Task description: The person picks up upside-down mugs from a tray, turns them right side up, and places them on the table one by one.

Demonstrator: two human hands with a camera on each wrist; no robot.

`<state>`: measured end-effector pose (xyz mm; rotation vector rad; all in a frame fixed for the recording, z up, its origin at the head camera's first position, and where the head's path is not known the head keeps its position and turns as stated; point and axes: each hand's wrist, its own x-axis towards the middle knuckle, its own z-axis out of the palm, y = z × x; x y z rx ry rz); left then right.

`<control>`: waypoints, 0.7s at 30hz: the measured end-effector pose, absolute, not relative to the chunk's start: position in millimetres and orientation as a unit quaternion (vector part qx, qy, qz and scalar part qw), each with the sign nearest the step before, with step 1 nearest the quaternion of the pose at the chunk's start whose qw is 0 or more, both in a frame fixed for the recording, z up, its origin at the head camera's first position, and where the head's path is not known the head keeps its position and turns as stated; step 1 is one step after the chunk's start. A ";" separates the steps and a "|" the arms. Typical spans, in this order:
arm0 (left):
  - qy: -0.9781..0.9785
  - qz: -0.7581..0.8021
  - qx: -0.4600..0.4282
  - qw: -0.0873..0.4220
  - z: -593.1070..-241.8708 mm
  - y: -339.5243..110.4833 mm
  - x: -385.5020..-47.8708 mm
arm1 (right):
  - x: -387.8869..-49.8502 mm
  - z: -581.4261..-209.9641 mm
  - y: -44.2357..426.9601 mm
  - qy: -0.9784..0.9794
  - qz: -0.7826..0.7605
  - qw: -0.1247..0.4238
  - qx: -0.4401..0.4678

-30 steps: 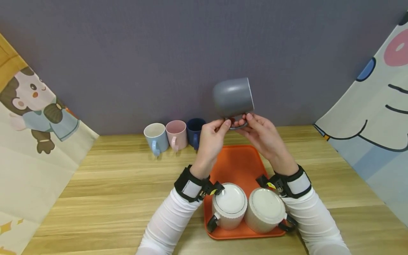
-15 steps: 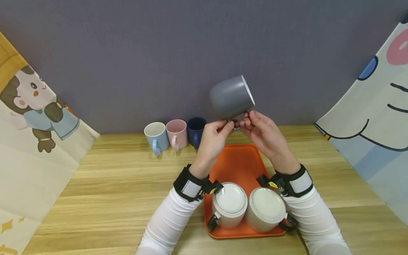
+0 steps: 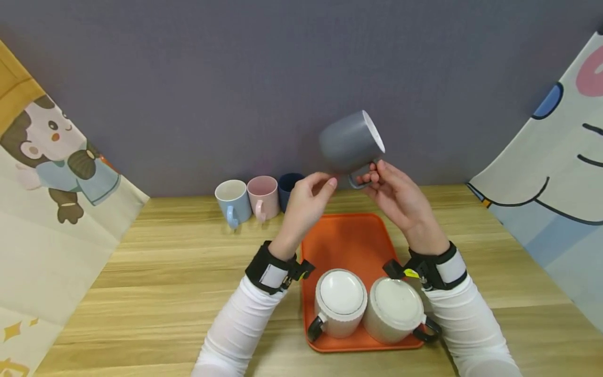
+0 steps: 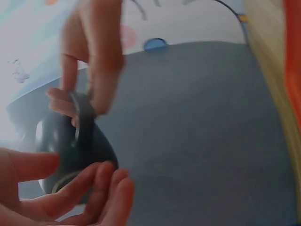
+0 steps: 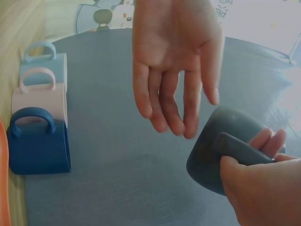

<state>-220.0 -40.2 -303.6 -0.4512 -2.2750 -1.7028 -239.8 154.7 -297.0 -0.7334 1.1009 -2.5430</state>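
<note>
A dark grey mug (image 3: 346, 144) with a pale inside is held up above the tray's far end, tilted with its mouth to the upper right. My right hand (image 3: 405, 209) grips its handle, thumb and fingers around it, as the right wrist view also shows at the handle (image 5: 242, 148). Near the mug's base is my left hand (image 3: 303, 212), its fingers loosely bent and holding nothing. In the right wrist view a gap separates the left hand (image 5: 176, 61) from the mug (image 5: 202, 162).
An orange tray (image 3: 346, 235) bears two upturned whitish mugs, left (image 3: 340, 301) and right (image 3: 394, 309), with black handles. Light blue (image 3: 235, 201), pink (image 3: 265, 198) and navy (image 3: 287, 186) mugs stand in a row by the grey wall (image 3: 212, 94).
My left hand has let go of the grey mug's handle and moved left. The mug, now in the right hand alone, has tilted further mouth-up and shifted slightly right.
</note>
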 end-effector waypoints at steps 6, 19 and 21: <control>-0.816 -0.495 -0.162 0.251 -320.7 -49.4 -222.5 | -244.6 -301.3 157.3 0.398 -0.878 0.099 -0.247; -0.845 -0.295 -0.225 0.385 -373.1 -78.5 -229.4 | -259.5 -309.7 157.8 0.449 -0.867 0.041 -0.211; -0.848 -0.274 -0.234 0.390 -378.5 -82.4 -229.5 | -262.8 -312.7 157.5 0.458 -0.864 0.036 -0.205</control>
